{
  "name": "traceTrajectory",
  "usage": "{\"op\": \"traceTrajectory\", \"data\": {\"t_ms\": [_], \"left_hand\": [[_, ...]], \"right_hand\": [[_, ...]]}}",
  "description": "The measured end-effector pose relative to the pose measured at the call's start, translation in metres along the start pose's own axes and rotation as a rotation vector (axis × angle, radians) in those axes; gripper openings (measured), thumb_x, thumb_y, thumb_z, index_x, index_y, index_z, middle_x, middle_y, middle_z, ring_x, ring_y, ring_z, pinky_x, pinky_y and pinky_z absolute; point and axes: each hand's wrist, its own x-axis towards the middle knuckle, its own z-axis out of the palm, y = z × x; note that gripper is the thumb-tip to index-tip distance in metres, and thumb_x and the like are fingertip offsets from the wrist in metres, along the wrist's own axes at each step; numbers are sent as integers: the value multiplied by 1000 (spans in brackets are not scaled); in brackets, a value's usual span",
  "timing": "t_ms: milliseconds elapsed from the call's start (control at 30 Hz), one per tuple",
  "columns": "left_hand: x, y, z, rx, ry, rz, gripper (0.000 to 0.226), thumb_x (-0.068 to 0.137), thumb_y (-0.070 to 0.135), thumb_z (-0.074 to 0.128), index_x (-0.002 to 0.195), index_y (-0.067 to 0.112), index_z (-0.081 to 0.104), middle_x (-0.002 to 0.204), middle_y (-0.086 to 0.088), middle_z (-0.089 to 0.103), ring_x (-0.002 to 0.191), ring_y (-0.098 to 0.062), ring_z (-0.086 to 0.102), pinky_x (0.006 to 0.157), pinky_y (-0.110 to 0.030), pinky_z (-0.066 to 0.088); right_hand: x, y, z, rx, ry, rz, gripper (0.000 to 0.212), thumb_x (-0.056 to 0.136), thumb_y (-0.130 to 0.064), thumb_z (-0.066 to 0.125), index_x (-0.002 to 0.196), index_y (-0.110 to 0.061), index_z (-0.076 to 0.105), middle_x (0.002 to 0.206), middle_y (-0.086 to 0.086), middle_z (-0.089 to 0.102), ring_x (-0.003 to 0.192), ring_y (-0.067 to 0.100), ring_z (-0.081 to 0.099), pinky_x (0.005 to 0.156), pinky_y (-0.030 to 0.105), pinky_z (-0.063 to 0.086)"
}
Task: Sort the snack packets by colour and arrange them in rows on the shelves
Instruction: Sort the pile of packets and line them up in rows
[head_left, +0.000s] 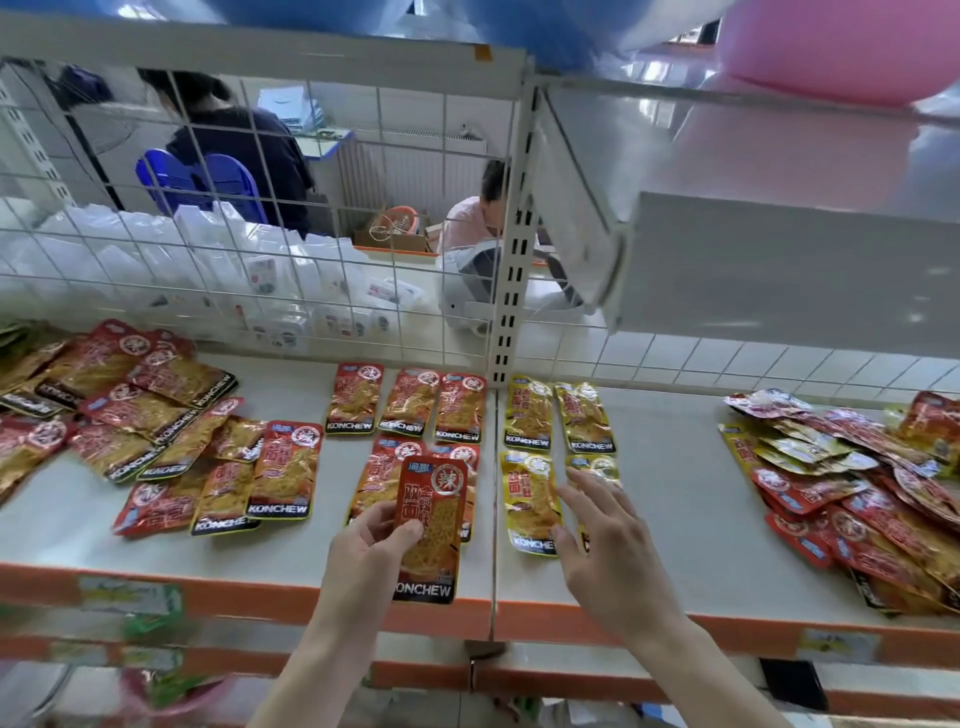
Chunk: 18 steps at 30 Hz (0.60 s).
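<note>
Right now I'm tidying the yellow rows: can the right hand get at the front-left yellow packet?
Probably yes: the right hand is open and empty beside the yellow packet, and nothing lies on it.

Left hand (371, 543): I've got it up, forearm rising from the bottom edge, thumb and fingers (366, 522) pinching a red foil snack packet (431, 525) upright. Right hand (605, 551): palm down, digits spread and relaxed, gripping nothing.
</note>
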Motion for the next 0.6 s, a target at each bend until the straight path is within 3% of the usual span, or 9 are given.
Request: {"op": "traceTrajectory", "data": {"t_ms": [67,167,267,400,533,600], "left_hand": [[5,3,-17,4,19,11,13,96,11,62,106,18,67,93,-6,76,90,-28,72,71,-40,58],[14,12,-41,30,42,55,12,97,13,61,104,19,68,91,-3,77,94,-27,71,86,-45,56],[29,23,-58,78,60,113,11,98,13,59,103,17,68,94,-6,76,94,-29,70,85,-44,56],[50,32,-71,203,53,169,13,99,14,55,100,14,68,92,-13,74,95,-38,68,91,-58,54],[64,33,-73,335,64,188,13,100,12,52,97,11,64,95,-25,69,93,-48,63,86,-61,52],[67,31,-73,404,89,220,13,100,10,50,95,10,61,85,-22,67,76,-38,62,74,-50,56]], "right_hand": [[0,-15,6,3,32,-17,44,89,-19,68,133,-19,61,145,-5,50,139,16,39,112,42,39],[0,-36,14,9,41,-44,44,89,-19,68,132,-20,61,146,-7,50,139,16,40,113,41,37],[0,-51,23,18,54,-73,40,88,-20,68,128,-20,63,143,-5,53,137,16,43,110,44,41],[-6,-65,27,38,41,-70,39,89,-18,68,128,-21,63,142,-6,52,138,13,40,111,41,40],[-11,-66,25,48,15,-77,39,90,-19,68,129,-22,63,142,-10,52,137,8,39,113,39,38],[-11,-64,24,53,-12,-81,38,91,-21,66,128,-22,62,139,-11,53,135,7,40,111,39,39]]}}
